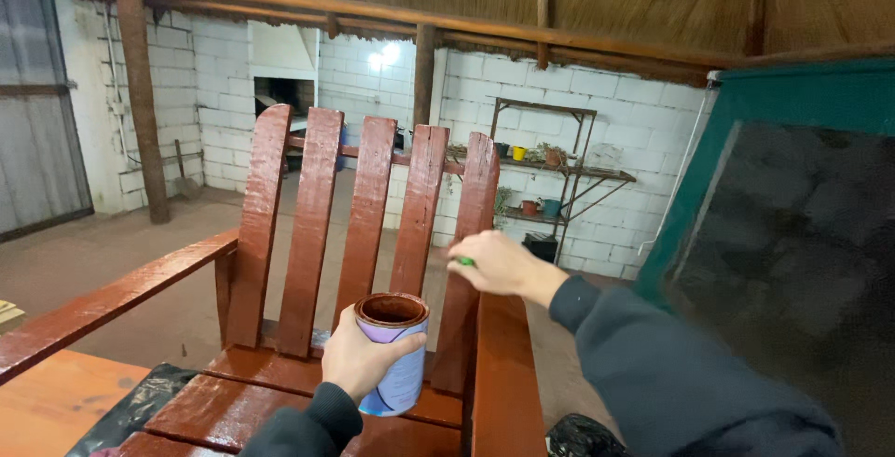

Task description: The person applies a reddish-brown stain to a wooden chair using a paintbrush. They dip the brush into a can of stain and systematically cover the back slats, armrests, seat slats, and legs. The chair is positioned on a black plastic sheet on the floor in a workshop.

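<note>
A wooden slatted chair (308, 224), glossy with red-brown paint, stands in front of me. My left hand (359, 356) grips an open paint can (393, 350) with a pale blue and white side and brown paint on its rim, held over the chair's seat. My right hand (499, 266) is closed around a green-handled tool (463, 260), probably a brush, at the rightmost back slat (475, 214); the tool's tip is hidden behind the hand. Both arms wear dark sleeves.
The chair's armrests (112, 298) reach toward me on both sides. A green framed panel (792, 233) stands at the right. A metal shelf with small pots (550, 186) leans against the white block wall. Black plastic (140, 401) lies under the chair.
</note>
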